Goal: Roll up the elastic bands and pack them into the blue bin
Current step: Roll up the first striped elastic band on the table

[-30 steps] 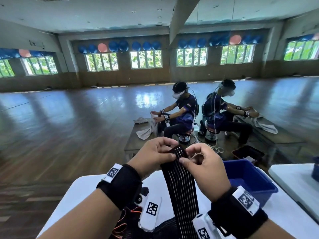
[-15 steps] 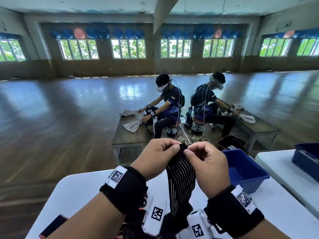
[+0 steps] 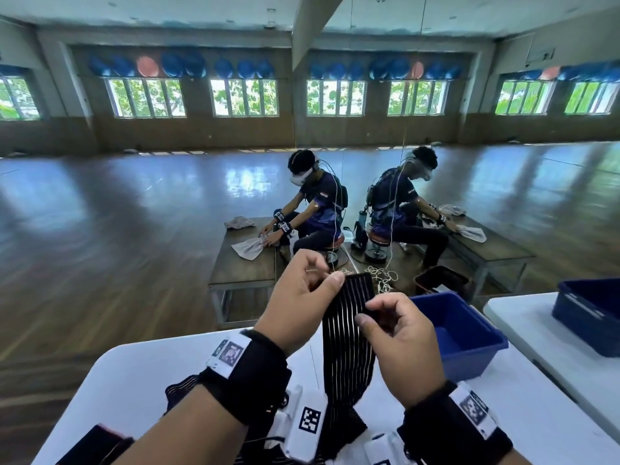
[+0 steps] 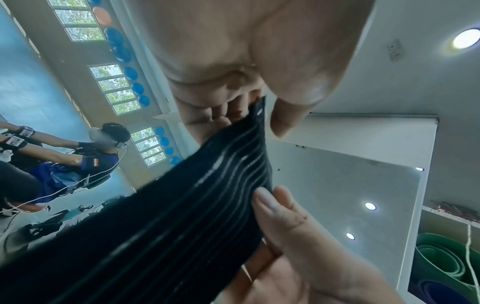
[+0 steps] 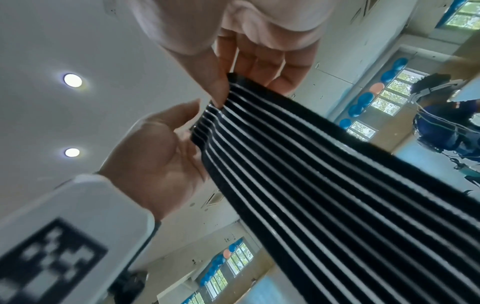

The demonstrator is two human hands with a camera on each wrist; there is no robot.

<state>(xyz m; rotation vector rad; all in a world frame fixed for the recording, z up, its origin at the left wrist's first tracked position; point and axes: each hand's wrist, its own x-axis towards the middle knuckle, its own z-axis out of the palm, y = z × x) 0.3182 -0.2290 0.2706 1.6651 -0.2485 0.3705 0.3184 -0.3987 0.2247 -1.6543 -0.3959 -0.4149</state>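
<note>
Tension matters here, I judge: fold the band's top edge squarely and keep each turn tight so the roll won't spring open. Left hand (image 3: 298, 297) pinches the elastic band (image 3: 349, 333) at its upper corner; right hand (image 3: 399, 333) pinches its edge lower. Black ribbed stretch fabric with pale stripes hangs above the white tabletop (image 3: 141, 374); the glossy plastic blue bin (image 3: 469, 344) sits at three o'clock.

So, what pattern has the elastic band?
Elastic band: black with thin white lengthwise stripes; clearest in the right wrist view.
</note>
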